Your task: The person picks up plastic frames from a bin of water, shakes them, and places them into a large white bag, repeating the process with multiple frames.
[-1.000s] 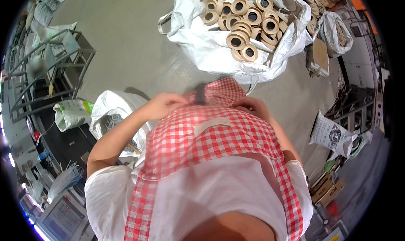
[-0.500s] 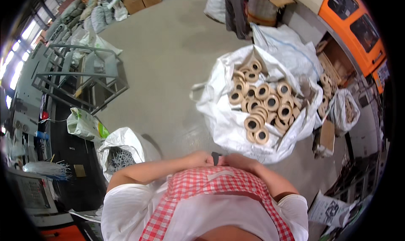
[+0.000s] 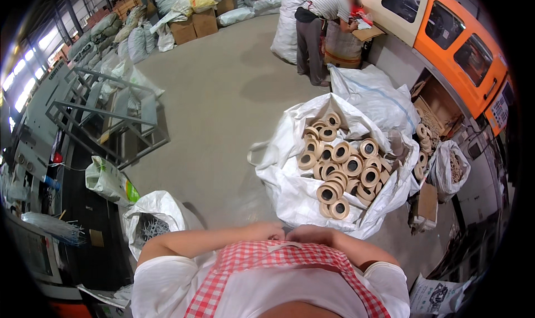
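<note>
Both hands, left hand [image 3: 271,230] and right hand [image 3: 310,235], rest together at the top edge of the red-checked cloth apron [image 3: 278,258], whose hem runs crosswise; finger state unclear. Beyond the apron stands a white woven sack [image 3: 290,190] of cardboard rolls [image 3: 340,170].

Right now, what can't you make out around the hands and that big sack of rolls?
Head view only:
- Left hand and right hand: fingers tucked against the top edge of the red checked apron, so whether they grip anything is hidden.
- White sack: its walls and the top cardboard rolls hide what lies deeper.
- Smaller white bag: contents too small to identify.
</note>
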Motion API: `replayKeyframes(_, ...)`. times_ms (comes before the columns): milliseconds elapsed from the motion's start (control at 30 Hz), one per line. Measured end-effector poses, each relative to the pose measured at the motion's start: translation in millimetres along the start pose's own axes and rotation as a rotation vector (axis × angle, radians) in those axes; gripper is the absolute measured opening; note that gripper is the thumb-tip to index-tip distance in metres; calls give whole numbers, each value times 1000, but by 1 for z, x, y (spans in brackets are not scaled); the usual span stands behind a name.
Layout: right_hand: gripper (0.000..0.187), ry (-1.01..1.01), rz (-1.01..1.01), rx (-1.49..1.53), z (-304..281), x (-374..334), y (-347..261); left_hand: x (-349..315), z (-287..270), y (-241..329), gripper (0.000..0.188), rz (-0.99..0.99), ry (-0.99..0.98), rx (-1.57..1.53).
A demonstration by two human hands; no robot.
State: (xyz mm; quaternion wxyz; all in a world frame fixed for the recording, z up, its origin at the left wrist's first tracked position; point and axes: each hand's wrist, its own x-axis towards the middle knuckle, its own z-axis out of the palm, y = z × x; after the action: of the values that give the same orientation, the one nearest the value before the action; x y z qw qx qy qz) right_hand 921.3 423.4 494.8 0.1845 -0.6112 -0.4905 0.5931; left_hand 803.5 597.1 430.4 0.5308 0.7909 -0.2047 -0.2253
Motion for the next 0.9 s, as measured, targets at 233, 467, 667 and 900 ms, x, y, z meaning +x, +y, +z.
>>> replayKeyframes(233,26,-12,-157,170,24,26,76,6,13,-4,23,-128,-19,-169)
replayKeyframes(467,39,-241,84,46,16,12,37,34,55,-92,24,-274,-162,-201)
replayKeyframes(667,41,-126,48,60,32,9,71,38,52,-93,26,79,-215,-135)
replayKeyframes(900,41,-105,35,139,32,19,74,36,76,-139,30,-95,-174,-273)
